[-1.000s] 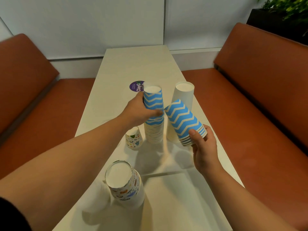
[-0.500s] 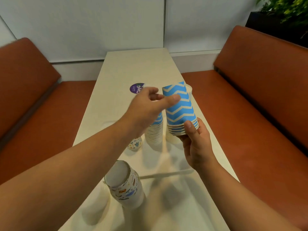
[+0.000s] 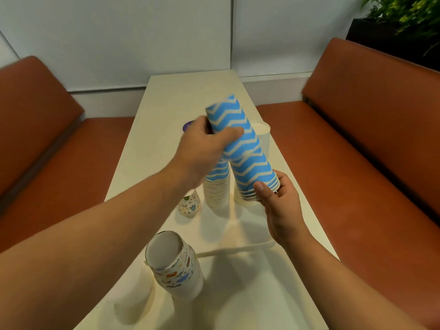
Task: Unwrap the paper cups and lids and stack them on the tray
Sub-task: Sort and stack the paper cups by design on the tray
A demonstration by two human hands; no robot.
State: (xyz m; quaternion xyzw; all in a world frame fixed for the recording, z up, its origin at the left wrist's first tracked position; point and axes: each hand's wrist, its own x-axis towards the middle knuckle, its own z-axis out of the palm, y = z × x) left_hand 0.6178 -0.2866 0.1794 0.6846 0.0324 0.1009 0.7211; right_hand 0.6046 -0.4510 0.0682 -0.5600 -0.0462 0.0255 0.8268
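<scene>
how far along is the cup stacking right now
Done: upside-down stacks already stand on the table, a tall blue-topped stack, a white stack, a patterned stack. In hand: the left hand and right hand both grip a tilted blue zigzag stack. Left: setting it down; one small patterned cup stands alone.

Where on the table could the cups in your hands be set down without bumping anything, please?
The far end of the table, beyond the purple sticker, is bare. So is the near right part, right of the patterned cup stack. The middle is crowded: the standing blue stack, the white stack and the small patterned cup cluster there.
</scene>
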